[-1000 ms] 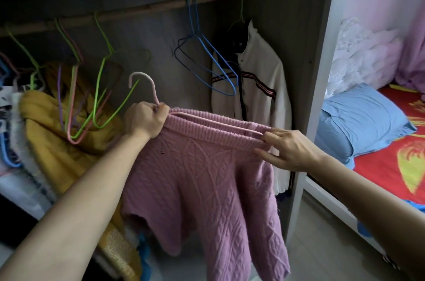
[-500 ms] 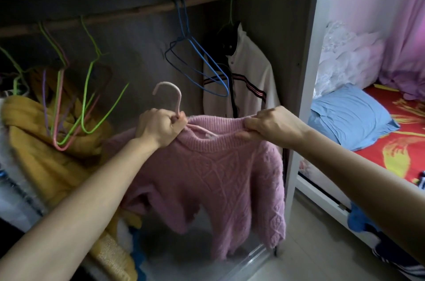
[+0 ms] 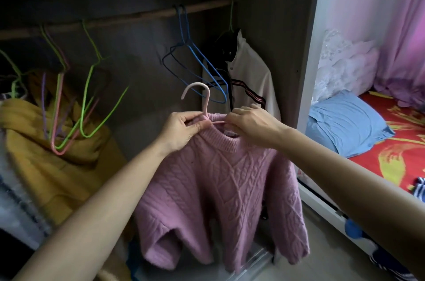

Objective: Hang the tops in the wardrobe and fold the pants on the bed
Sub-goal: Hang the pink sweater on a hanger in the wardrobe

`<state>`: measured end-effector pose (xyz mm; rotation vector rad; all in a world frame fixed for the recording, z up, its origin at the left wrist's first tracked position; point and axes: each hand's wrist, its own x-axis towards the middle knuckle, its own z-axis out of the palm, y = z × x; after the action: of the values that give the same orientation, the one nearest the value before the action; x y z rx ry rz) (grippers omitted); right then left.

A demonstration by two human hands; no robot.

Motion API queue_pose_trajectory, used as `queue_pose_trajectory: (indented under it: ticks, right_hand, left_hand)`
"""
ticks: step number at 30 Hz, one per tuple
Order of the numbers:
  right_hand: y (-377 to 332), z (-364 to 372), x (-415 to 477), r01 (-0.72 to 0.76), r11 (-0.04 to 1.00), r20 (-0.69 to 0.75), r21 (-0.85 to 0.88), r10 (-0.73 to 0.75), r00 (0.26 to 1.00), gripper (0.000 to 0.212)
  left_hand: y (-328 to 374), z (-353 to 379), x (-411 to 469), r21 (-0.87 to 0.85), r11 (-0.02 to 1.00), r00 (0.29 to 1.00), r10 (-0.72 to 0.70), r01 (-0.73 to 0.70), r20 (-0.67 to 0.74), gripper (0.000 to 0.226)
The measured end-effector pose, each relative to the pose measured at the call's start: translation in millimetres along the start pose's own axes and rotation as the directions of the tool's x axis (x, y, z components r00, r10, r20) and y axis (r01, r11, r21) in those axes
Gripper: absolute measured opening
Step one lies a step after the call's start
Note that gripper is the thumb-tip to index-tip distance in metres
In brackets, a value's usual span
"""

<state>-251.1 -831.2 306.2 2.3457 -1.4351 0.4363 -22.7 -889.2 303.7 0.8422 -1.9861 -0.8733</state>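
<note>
Presently the pink sweater (image 3: 225, 188) hangs on the pink hanger (image 3: 206, 103) before the open wardrobe (image 3: 289, 50), the left hand (image 3: 184, 126) pinching the hanger's neck and the right hand (image 3: 250, 124) pinching the collar; next, by judgement, the hook needs lifting onto the rail (image 3: 128, 18).

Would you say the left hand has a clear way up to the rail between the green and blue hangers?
Probably yes: the left hand, gripping the pink hanger, sits below a bare stretch of rail with nothing hanging between.
</note>
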Motion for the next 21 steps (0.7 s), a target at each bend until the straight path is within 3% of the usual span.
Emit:
queue_pose_trajectory:
  ticks: [3, 7, 12, 15, 18, 21]
  right_hand:
    - [1, 4, -2, -0.053, 0.972, -0.022, 0.230, 0.060, 0.998, 0.026]
    - [15, 23, -24, -0.169, 0.961, 0.148, 0.218, 0.138, 0.979, 0.024]
    - [25, 26, -23, -0.203, 0.970, 0.166, 0.138, 0.179, 0.970, 0.027]
    - [22, 20, -21, -0.179, 0.981, 0.136, 0.081, 0.167, 0.977, 0.026]
    - [8, 15, -10, -0.130, 0.986, 0.192, 0.107, 0.108, 0.975, 0.027]
    - [-5, 21, -3, -0.098, 0.987, 0.158, 0.127, 0.078, 0.984, 0.023]
  left_hand:
    - [1, 3, 1, 0.088, 0.994, 0.987, 0.084, -0.072, -0.138, 0.025]
    - [6, -11, 11, 0.107, 0.987, 0.921, 0.149, -0.118, -0.360, 0.018]
    - [5, -19, 9, 0.160, 0.984, 0.916, 0.129, -0.072, -0.379, 0.024]
    - [-1, -25, 6, 0.089, 0.996, 0.906, 0.053, -0.017, -0.420, 0.024]
    - [0, -20, 5, 0.060, 0.998, 0.922, 0.049, -0.029, -0.384, 0.020]
    - [3, -20, 5, -0.016, 0.999, 0.915, 0.040, -0.050, -0.402, 0.015]
